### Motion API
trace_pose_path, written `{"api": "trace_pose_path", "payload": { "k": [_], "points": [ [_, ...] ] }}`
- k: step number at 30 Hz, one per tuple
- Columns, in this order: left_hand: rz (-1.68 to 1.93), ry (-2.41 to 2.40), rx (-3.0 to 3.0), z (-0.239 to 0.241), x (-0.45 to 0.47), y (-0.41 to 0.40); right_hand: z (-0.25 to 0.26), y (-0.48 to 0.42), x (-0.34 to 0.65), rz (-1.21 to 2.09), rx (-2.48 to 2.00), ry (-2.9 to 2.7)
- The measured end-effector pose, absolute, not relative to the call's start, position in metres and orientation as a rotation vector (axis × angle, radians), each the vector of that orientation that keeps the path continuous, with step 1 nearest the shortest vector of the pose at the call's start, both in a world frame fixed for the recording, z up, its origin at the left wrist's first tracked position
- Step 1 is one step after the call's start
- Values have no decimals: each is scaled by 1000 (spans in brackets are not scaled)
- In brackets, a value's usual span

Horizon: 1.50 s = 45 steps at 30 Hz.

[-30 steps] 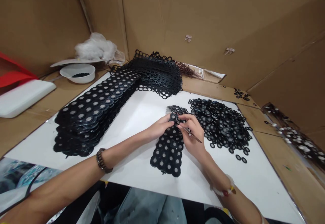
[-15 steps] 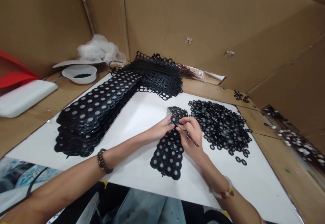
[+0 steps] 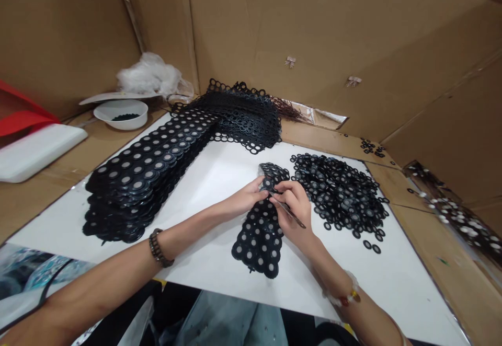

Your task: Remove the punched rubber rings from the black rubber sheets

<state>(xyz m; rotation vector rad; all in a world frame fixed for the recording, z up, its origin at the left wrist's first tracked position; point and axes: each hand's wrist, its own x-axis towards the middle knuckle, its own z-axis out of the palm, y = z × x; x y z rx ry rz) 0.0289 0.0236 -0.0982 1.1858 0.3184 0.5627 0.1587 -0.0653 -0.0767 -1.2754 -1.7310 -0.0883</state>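
Note:
A black sheet of joined rings with pale round centres (image 3: pixel 259 233) lies on the white board (image 3: pixel 219 176) in front of me. My left hand (image 3: pixel 248 197) pinches the sheet's upper part from the left. My right hand (image 3: pixel 295 211) grips a thin pointed tool (image 3: pixel 288 211) between its fingers, tip at the same spot on the sheet. A heap of loose black rings (image 3: pixel 341 192) lies just right of my right hand.
A long stack of ring sheets (image 3: pixel 143 171) runs along the left, meeting a pile of empty black mesh sheets (image 3: pixel 245 116) at the back. A white bowl (image 3: pixel 121 113) and white tray (image 3: pixel 37 150) sit far left. Cardboard walls (image 3: pixel 314 32) enclose the bench.
Both hands stay on the sheet's upper part. My right hand has shifted slightly down and left with the tool, and the sheet has barely moved.

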Motion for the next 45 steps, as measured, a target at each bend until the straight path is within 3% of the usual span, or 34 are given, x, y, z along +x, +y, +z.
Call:
{"api": "trace_pose_path", "payload": {
  "k": [16, 25, 45],
  "points": [
    [575, 352, 1837, -73, 19, 11, -82, -63, 155, -230, -1317, -1707],
    [465, 351, 1827, -78, 19, 9, -81, -58, 155, -203, -1517, -1720],
    [480, 687, 1372, -87, 22, 30, -75, -63, 168, -393, -1373, -1785]
  ]
}}
